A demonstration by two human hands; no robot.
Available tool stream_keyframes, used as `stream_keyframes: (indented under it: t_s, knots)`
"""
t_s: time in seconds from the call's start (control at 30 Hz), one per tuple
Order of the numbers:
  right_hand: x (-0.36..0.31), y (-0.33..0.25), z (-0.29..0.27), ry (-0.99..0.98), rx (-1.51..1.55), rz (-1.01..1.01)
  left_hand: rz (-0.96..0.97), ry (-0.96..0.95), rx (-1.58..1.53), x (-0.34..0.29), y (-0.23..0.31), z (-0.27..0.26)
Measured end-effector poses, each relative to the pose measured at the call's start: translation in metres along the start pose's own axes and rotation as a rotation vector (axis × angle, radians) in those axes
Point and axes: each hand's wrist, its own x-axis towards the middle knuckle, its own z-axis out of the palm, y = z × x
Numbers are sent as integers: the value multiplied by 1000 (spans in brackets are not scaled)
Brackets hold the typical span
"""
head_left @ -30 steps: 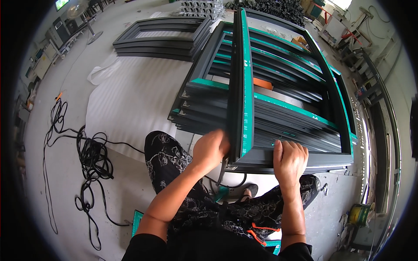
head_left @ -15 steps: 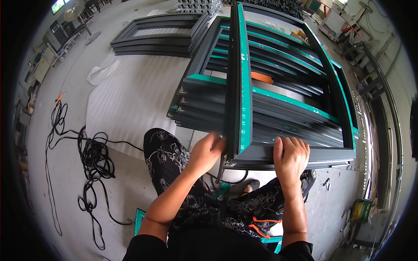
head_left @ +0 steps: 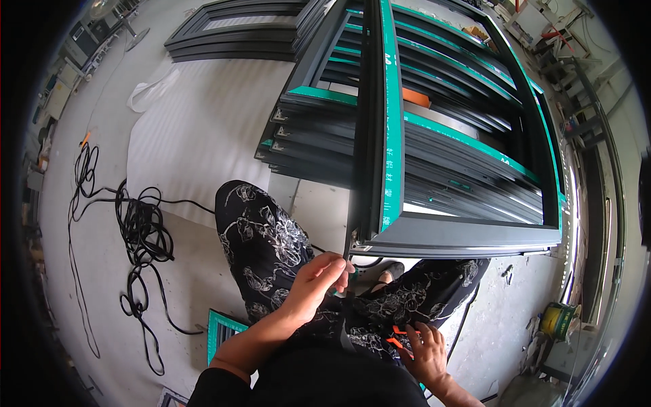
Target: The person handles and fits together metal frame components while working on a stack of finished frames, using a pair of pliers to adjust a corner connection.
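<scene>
A dark grey window frame (head_left: 461, 234), its profiles faced with green film, stands tilted before me with its near corner above my lap. Just below that corner, my left hand (head_left: 315, 285) has thumb and fingers pinched on a thin black strip (head_left: 346, 332), which hangs down toward my lap. My right hand (head_left: 426, 353) is down by my right thigh, fingers apart, beside a hand tool with orange handles (head_left: 397, 341). The tool's working end is hidden, so I cannot tell its exact kind.
Behind the frame lie several stacked grey frames (head_left: 312, 146) with green film. Another frame stack (head_left: 237, 47) rests on a white sheet (head_left: 203, 122) at the far left. Tangled black cable (head_left: 142, 234) covers the left floor. A yellow-green spool (head_left: 557, 322) stands at right.
My right hand has let go of the frame's lower rail and moved down to the orange-handled tool. My left hand has dropped slightly to below the corner. The view has shifted a little.
</scene>
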Motion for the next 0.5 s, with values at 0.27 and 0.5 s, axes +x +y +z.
stream_keyframes:
  t_s: [0.27, 0.5]
  knots:
    - [-8, 2, 23, -30, -267, -71, 50, 69, 57, 5, 1, 4]
    - [12, -5, -13, -280, -144, 79, 123, 165, 145, 7, -1, 4]
